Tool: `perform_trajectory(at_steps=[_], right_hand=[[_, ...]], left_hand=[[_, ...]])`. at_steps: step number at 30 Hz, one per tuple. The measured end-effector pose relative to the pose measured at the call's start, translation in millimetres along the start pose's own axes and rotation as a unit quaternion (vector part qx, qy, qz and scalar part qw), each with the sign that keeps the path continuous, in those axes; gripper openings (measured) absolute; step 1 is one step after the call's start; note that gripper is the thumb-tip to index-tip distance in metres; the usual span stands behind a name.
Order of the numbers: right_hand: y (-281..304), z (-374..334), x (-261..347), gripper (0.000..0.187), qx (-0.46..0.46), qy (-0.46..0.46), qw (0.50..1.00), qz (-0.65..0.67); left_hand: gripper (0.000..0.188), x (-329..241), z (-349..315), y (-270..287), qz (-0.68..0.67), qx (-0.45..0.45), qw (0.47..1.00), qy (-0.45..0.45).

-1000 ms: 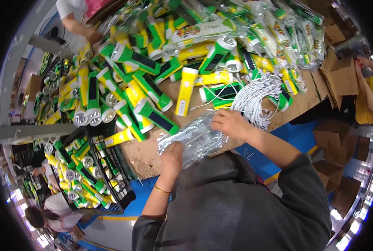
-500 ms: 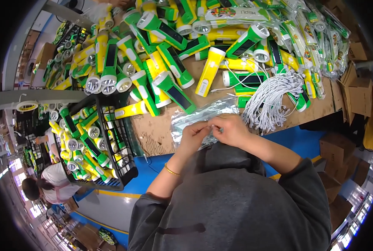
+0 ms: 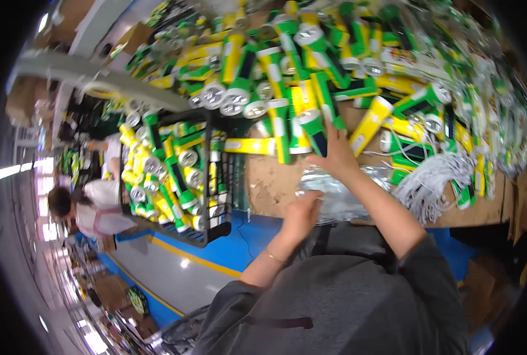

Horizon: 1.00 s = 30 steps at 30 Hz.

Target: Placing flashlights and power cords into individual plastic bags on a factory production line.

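Note:
My right hand [image 3: 339, 157] reaches out over the bench, thumb and fingers spread around the lower end of a green flashlight [image 3: 312, 131] with a dark solar panel and a white head. Whether it touches the flashlight I cannot tell. My left hand [image 3: 302, 214] is curled closed at the left edge of a stack of clear plastic bags [image 3: 349, 192]; what its fingers hold, if anything, is hidden and smeared. A yellow flashlight [image 3: 370, 126] lies just right of my right hand. Beside the bags sits a bundle of white cables [image 3: 432, 183].
Heaped green and yellow flashlights cover the far side of the cardboard-topped bench [image 3: 269, 183]. Bagged flashlights [image 3: 500, 124] are piled at the right. A black crate [image 3: 209, 177] full of flashlights stands left of the bench. Farther left, another person [image 3: 94, 207] sits.
My hands, together over the bags before, have separated. The right one has moved forward to the flashlights and spread its fingers; the left stays low by the bags. The view has swung left.

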State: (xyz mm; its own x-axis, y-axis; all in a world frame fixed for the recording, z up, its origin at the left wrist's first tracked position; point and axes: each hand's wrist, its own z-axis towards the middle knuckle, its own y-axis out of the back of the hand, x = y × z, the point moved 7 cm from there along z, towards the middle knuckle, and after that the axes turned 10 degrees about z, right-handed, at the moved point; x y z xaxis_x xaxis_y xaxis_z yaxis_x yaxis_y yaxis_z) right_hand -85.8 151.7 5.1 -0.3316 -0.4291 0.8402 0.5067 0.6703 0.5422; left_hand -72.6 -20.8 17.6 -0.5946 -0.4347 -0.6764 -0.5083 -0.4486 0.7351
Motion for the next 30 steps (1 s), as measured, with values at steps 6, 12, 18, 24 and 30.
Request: perform_trajectory(at_steps=[6,12,18,24,30], right_hand=[[2,1,-43,0.059,0.04,0.054,0.98,0.187],[32,-55,42,0.059,0.273,0.009,0.912,0.306],[44,-81,16,0.054,0.319,0.192,0.926,-0.068],[36,-85,-43,0.039,0.303,0.094,0.867,-0.385],[145,-41,-89,0.011,0.011,-0.052,0.977,-0.206]], left_hand=[[0.037,4,0,2,0.059,0.05,0.996,-0.048],[0.047,15,16,-7,-0.025,0.124,0.991,0.035],[0.064,24,17,3,-0.207,0.183,0.959,0.07],[0.061,-70,25,-39,0.034,0.193,0.973,-0.12],[0.055,-15,11,-25,0.068,0.142,0.987,-0.038]])
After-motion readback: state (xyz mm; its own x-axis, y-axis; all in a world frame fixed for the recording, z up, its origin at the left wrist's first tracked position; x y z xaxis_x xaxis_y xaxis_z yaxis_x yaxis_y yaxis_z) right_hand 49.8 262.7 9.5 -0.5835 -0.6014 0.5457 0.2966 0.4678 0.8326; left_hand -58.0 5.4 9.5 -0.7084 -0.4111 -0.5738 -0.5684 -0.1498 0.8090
